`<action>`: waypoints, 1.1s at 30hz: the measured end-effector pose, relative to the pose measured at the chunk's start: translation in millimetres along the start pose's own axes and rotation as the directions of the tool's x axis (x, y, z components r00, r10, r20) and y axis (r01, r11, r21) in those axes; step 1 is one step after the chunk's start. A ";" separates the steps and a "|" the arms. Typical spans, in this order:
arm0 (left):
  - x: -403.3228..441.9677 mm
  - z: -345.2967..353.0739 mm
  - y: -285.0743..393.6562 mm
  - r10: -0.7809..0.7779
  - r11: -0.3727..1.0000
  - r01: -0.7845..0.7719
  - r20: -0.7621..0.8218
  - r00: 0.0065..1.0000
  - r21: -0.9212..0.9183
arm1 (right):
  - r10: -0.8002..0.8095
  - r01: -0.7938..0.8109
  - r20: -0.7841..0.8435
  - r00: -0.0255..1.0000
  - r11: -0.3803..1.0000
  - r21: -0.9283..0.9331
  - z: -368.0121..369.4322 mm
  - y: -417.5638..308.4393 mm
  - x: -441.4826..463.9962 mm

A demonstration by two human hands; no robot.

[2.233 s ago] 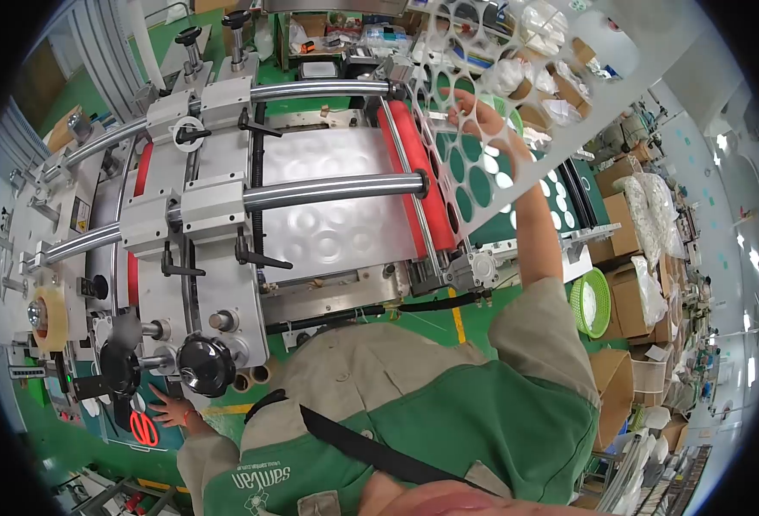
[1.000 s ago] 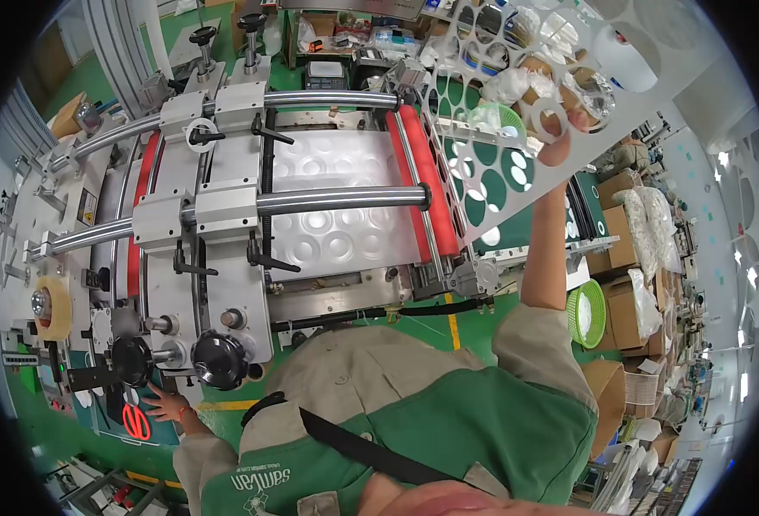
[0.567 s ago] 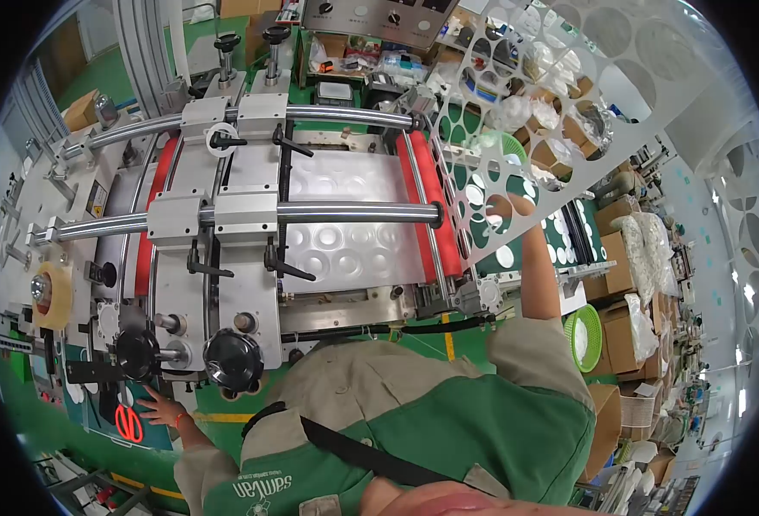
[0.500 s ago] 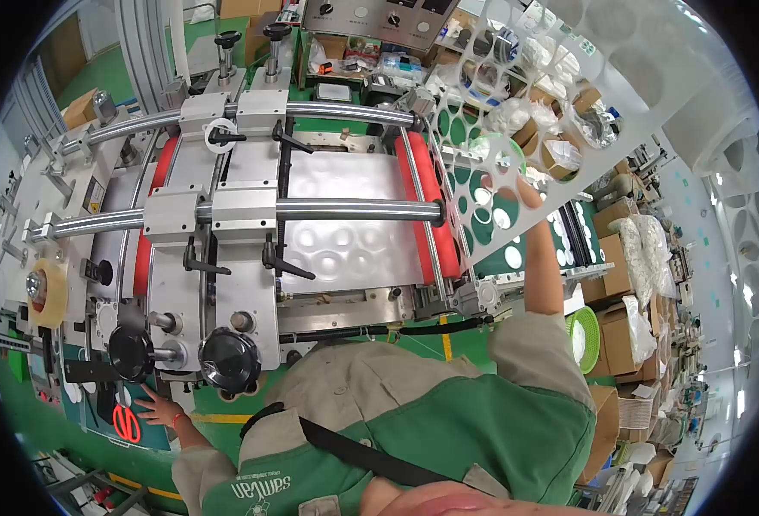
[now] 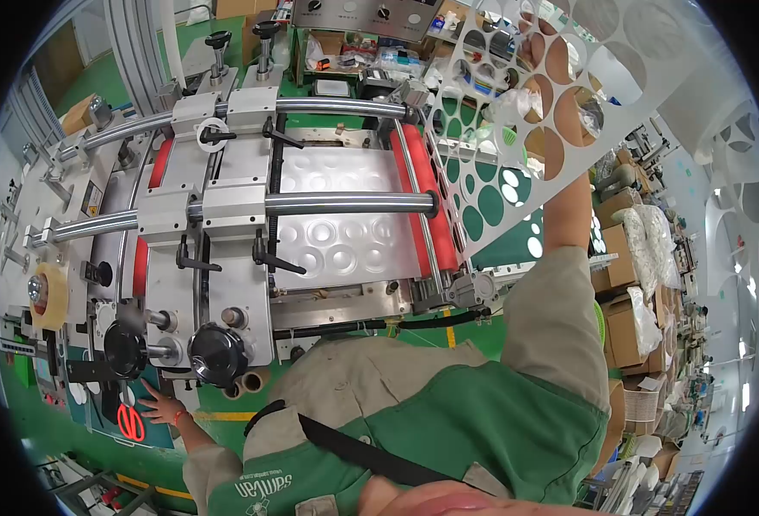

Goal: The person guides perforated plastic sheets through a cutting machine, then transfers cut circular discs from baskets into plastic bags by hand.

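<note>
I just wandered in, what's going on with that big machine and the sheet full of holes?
A person is working bare-handed beside the machine. Their right hand is raised behind the pale, hole-filled sheet, seen through its openings; whether it grips the sheet isn't clear. The sheet slants up beyond the red roller, above a green surface with white discs on it. Their left hand is low down, fingers spread, next to red-handled scissors.

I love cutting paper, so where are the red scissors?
In the head view, the red scissors are at the lower left, just beside the left hand and below a black knob.
</note>
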State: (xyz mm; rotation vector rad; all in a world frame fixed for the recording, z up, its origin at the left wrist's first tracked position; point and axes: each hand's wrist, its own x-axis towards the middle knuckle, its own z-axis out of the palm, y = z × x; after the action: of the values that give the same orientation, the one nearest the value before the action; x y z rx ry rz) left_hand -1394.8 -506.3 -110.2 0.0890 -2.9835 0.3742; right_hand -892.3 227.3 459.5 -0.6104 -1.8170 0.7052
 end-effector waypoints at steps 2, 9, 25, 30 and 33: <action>0.0 0.6 0.2 -0.022 1.000 0.022 0.000 1.000 -0.013 | -0.318 0.174 -0.174 0.932 0.813 -0.556 10.1 -6.8 -32.2; -1.4 -9.4 2.8 -0.025 0.999 0.023 0.057 0.998 0.041 | 0.115 -0.230 0.323 0.939 0.909 0.347 -24.6 42.6 -158.3; -4.8 -5.8 3.9 -0.025 0.997 0.023 -0.032 0.999 -0.076 | 0.071 -0.135 -0.220 0.973 0.947 -0.293 27.6 -23.3 -243.3; -3.9 -5.0 2.1 -0.007 0.997 0.005 -0.029 1.000 -0.082 | 0.139 -0.242 -0.310 0.941 0.914 -0.325 27.5 -0.4 -266.0; -3.4 -2.8 1.4 0.011 0.998 -0.012 -0.015 1.000 -0.059 | 0.429 -0.442 -0.110 0.897 0.880 -0.174 28.0 23.7 -280.5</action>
State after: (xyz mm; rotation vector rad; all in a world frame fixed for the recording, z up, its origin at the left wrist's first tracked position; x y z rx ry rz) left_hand -1391.2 -504.2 -108.3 0.0625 -2.9786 0.2857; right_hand -825.9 44.0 254.5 -1.1872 -1.7101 0.7944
